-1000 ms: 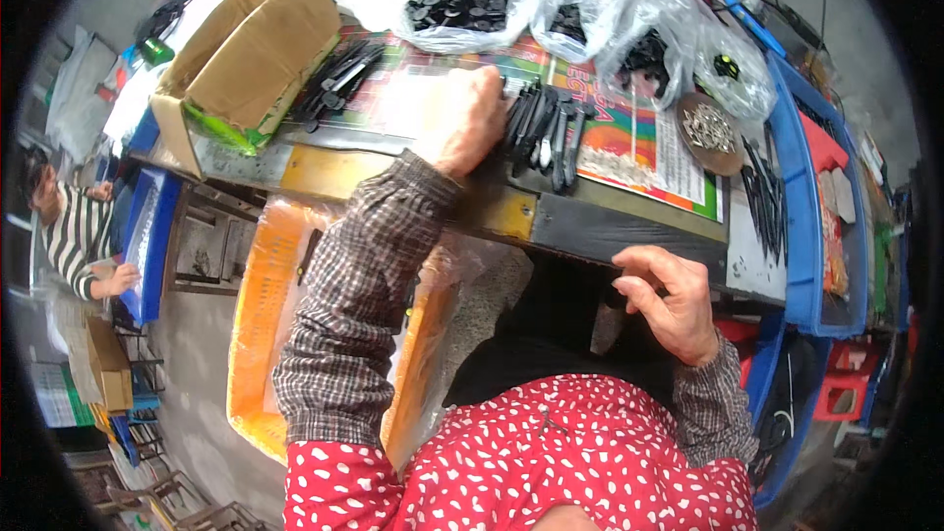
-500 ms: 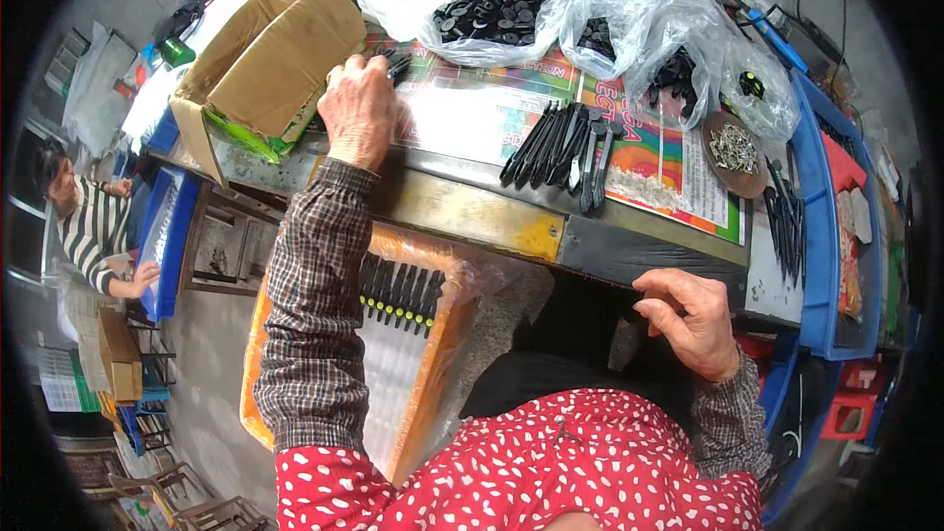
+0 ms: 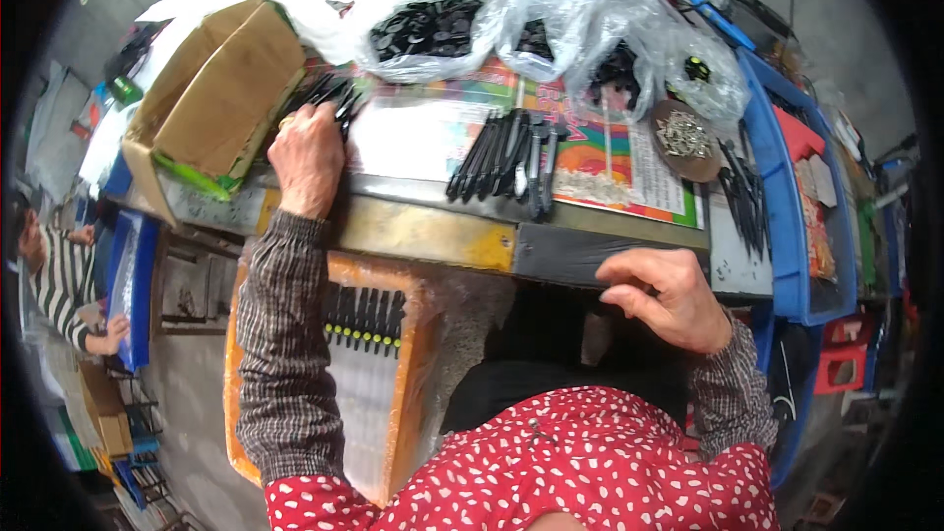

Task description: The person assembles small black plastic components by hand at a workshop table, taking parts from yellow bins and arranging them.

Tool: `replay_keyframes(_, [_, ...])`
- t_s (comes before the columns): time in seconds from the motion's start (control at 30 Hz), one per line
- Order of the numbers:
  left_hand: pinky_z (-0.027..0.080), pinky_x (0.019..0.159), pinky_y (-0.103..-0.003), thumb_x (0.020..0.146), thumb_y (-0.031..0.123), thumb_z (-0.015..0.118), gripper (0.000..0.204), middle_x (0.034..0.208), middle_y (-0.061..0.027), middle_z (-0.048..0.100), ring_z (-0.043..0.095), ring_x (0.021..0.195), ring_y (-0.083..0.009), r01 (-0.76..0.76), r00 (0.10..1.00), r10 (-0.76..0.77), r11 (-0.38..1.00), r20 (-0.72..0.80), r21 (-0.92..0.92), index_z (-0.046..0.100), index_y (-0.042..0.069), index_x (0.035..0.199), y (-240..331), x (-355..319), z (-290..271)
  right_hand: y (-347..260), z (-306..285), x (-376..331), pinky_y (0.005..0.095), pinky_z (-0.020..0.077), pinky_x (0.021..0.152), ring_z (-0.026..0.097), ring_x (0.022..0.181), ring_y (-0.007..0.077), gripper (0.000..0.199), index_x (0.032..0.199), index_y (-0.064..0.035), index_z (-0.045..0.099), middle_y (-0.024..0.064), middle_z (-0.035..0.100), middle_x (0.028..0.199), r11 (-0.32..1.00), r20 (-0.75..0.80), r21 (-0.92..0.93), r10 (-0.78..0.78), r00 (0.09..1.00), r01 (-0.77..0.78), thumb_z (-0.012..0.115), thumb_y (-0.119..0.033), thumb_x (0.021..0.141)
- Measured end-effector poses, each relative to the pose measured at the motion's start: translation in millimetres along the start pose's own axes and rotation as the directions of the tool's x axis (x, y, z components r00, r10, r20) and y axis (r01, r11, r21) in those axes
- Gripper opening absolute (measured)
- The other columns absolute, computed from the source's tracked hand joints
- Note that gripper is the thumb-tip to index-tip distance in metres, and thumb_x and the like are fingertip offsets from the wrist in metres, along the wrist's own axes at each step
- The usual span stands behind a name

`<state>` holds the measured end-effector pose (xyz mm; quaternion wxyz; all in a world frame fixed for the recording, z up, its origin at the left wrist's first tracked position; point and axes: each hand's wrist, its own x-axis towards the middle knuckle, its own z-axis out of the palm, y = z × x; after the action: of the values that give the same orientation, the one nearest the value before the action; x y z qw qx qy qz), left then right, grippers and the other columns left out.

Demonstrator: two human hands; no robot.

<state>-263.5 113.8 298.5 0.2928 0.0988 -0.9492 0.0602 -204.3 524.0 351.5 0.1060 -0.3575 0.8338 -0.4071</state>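
At the left of the bench, my left hand point(image 3: 307, 157) is closed over a heap of thin black plastic sticks point(image 3: 332, 96) beside an open cardboard box point(image 3: 221, 88). Its fingertips are partly hidden, with dark sticks showing around and beyond them. Farther right, a row of similar black sticks point(image 3: 497, 157) lies side by side near the bench's front edge. My right hand point(image 3: 669, 300) hovers at that edge with bent fingers; thumb and forefinger stand apart, nothing visible between them.
Plastic bags of black parts point(image 3: 428, 29) line the back. A round dish of small metal pieces point(image 3: 685, 143) and a blue crate point(image 3: 787, 177) stand right. Below the bench is an orange-rimmed tray point(image 3: 418, 334) with black sticks. A person point(image 3: 64, 270) sits far left.
The view has shifted, so the bench sits farther left. My left hand has drawn slightly nearer me, exposing more sticks beyond it. My right thumb and forefinger have spread a little.
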Motion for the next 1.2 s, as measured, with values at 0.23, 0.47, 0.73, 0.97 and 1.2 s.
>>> replay_keyframes(0.23, [0.052, 0.070, -0.043, 0.078, 0.010, 0.065, 0.008, 0.087, -0.0086, 0.063, 0.062, 0.086, -0.0308, -0.166, 0.985, 0.161, 0.979, -0.056, -0.121, 0.061, 0.009, 0.085, 13.5, -17.3, -15.9, 20.4, -29.2, 30.1, 0.0273, 0.0499, 0.056, 0.062, 0.060, 0.0145, 0.013, 0.095, 0.0057, 0.065, 0.0119, 0.066, 0.080, 0.987, -0.159, -0.154, -0.078, 0.984, 0.053, 0.066, -0.003, 0.085])
replay_keyframes(0.47, [0.049, 0.074, -0.041, 0.075, 0.008, 0.067, 0.014, 0.087, -0.0077, 0.063, 0.061, 0.085, -0.0291, -0.191, 0.979, 0.175, 0.969, -0.106, -0.158, 0.062, 0.009, 0.088, 25.7, -21.2, -26.0, 66.0, -68.3, 94.2, 0.0424, 0.0500, 0.074, 0.065, 0.079, 0.0305, 0.014, 0.087, 0.0028, 0.067, 0.0166, 0.066, 0.083, 0.865, -0.225, -0.502, -0.150, 0.963, 0.018, 0.062, -0.010, 0.086])
replay_keyframes(0.73, [0.051, 0.065, -0.032, 0.078, -0.003, 0.065, 0.015, 0.080, -0.0124, 0.065, 0.065, 0.069, -0.0264, -0.067, 0.997, 0.028, 0.765, -0.070, -0.640, 0.061, 0.003, 0.092, 52.6, -28.3, -48.6, 107.0, -70.7, 154.6, 0.0430, 0.0486, 0.074, 0.063, 0.079, 0.0332, 0.022, 0.091, 0.0040, 0.067, 0.0178, 0.064, 0.085, 0.788, -0.294, -0.612, -0.148, 0.944, -0.067, 0.066, -0.016, 0.082])
replay_keyframes(0.97, [0.049, 0.065, -0.025, 0.081, -0.007, 0.064, 0.014, 0.074, -0.0073, 0.062, 0.060, 0.067, -0.0096, 0.062, 0.998, -0.048, 0.569, 0.043, -0.820, 0.061, 0.000, 0.092, 74.5, -40.6, -64.8, 114.0, -63.1, 184.1, 0.0507, 0.0508, 0.076, 0.065, 0.084, 0.0435, 0.026, 0.080, 0.0051, 0.065, 0.0264, 0.066, 0.085, 0.800, -0.325, -0.570, -0.011, 0.946, -0.187, 0.072, -0.020, 0.079])
replay_keyframes(1.2, [0.045, 0.062, -0.018, 0.087, -0.006, 0.062, 0.010, 0.081, 0.0004, 0.063, 0.056, 0.069, -0.0028, 0.162, 0.987, -0.043, 0.371, 0.157, -0.914, 0.061, -0.001, 0.096, 81.1, -54.8, -61.3, 124.8, -62.7, 190.0, 0.0507, 0.0509, 0.079, 0.064, 0.085, 0.0453, 0.014, 0.081, 0.0051, 0.066, 0.0284, 0.065, 0.086, 0.759, -0.296, -0.633, -0.060, 0.953, -0.149, 0.060, -0.004, 0.074])
